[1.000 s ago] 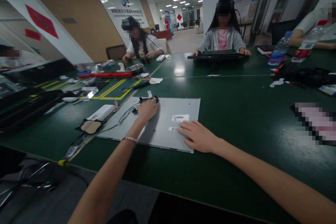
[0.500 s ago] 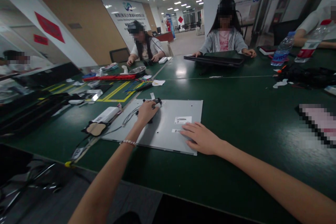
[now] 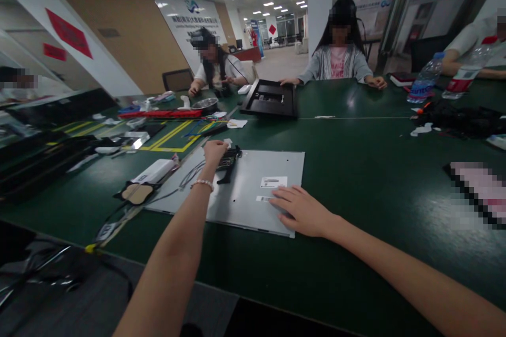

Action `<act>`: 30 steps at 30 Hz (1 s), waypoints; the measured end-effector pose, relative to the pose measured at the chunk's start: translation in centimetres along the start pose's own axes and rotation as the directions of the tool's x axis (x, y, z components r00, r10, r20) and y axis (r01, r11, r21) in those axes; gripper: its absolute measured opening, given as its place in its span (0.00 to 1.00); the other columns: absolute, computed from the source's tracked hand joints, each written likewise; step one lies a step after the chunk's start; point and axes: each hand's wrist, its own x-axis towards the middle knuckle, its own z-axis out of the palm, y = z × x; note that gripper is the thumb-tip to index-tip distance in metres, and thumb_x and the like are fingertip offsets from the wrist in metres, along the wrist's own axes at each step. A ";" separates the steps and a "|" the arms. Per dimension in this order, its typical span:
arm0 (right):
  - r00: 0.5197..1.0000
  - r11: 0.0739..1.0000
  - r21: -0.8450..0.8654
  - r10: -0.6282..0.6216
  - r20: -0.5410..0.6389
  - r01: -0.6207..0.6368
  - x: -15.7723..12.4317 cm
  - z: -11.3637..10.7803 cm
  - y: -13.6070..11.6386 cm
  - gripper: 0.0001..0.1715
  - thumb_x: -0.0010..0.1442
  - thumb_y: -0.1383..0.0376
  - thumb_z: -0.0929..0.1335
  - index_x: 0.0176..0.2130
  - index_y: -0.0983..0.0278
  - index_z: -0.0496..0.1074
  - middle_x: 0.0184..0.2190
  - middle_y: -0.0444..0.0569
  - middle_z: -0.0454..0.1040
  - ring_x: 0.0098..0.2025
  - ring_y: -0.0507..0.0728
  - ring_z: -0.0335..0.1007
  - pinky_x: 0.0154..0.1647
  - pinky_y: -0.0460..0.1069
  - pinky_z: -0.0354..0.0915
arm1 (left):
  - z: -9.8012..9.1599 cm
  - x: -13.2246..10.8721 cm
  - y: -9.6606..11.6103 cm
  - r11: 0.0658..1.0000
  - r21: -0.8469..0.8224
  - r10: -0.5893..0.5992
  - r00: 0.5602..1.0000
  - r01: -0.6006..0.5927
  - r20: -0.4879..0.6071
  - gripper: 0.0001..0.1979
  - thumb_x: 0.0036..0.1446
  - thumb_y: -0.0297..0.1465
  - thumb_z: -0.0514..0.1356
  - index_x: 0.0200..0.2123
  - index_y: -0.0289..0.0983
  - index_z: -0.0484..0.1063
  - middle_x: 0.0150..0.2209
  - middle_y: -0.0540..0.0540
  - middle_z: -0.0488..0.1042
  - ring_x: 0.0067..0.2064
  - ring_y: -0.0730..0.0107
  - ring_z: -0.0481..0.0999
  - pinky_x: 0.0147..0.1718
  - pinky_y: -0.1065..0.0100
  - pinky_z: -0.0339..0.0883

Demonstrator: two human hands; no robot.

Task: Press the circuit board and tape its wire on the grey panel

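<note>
A flat silver-grey panel [image 3: 253, 210] lies on the dark green table, with white printed labels [image 3: 273, 182] on its right part. My right hand [image 3: 302, 210] rests flat on the panel's right edge, fingers spread beside the labels. At the panel's far left side, my left hand [image 3: 214, 154] is closed, its fingertips pinched at a small white strip [image 3: 228, 142]. Just right of that hand, a black plastic bracket-like part [image 3: 227, 166] lies on the panel. Thin grey cables [image 3: 191, 175] run over the panel's left part, partly behind my left forearm.
Left of the panel sits a white box-shaped item [image 3: 156, 172] with a tan-faced end. A black frame [image 3: 271, 99] stands tilted across the table near a co-worker's hand. Two bottles [image 3: 426, 78], black cables [image 3: 460, 118] and a pixelated phone-like item [image 3: 478, 189] are at right.
My left hand has moved off the black part, up and left to the white strip. Across the table, the black frame has shifted left and tilted up. My right hand has stayed on the panel.
</note>
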 end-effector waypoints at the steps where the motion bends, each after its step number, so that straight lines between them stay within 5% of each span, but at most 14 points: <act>1: 1.000 1.000 0.002 0.001 -0.005 0.000 0.0 0.0 0.0 0.29 0.69 0.57 0.58 0.65 0.63 0.60 0.67 0.54 0.57 0.69 0.61 0.47 0.68 0.63 0.44 | 0.2 0.2 0.1 1.000 0.001 -0.011 1.000 0.011 0.006 0.13 0.49 0.33 0.59 0.34 0.32 0.79 0.32 0.43 0.79 0.37 0.61 0.76 0.34 0.69 0.63; 8: 1.000 1.000 0.007 -0.002 -0.014 0.002 0.2 0.0 0.1 0.29 0.69 0.57 0.58 0.65 0.63 0.60 0.67 0.54 0.57 0.69 0.61 0.48 0.68 0.62 0.43 | 0.6 -0.3 -0.3 0.999 0.011 -0.034 0.998 0.034 -0.044 0.23 0.50 0.33 0.58 0.49 0.31 0.73 0.41 0.38 0.79 0.44 0.58 0.75 0.43 0.65 0.66; 15: 1.000 1.000 0.025 0.008 0.005 -0.008 0.3 -0.1 -0.1 0.29 0.69 0.56 0.57 0.65 0.62 0.60 0.68 0.53 0.57 0.69 0.61 0.47 0.68 0.62 0.43 | 1.0 -0.2 -1.2 0.999 0.035 0.028 0.999 -0.028 0.018 0.17 0.54 0.34 0.55 0.41 0.34 0.79 0.42 0.40 0.80 0.45 0.57 0.76 0.41 0.66 0.67; 30: 1.000 0.999 0.023 0.028 0.008 -0.028 0.6 0.0 -0.1 0.29 0.69 0.56 0.58 0.65 0.62 0.60 0.67 0.52 0.57 0.69 0.60 0.48 0.69 0.62 0.43 | 0.8 -0.4 -1.0 0.987 0.124 0.100 0.995 -0.102 0.025 0.19 0.55 0.32 0.54 0.45 0.33 0.78 0.44 0.39 0.79 0.46 0.54 0.76 0.44 0.63 0.67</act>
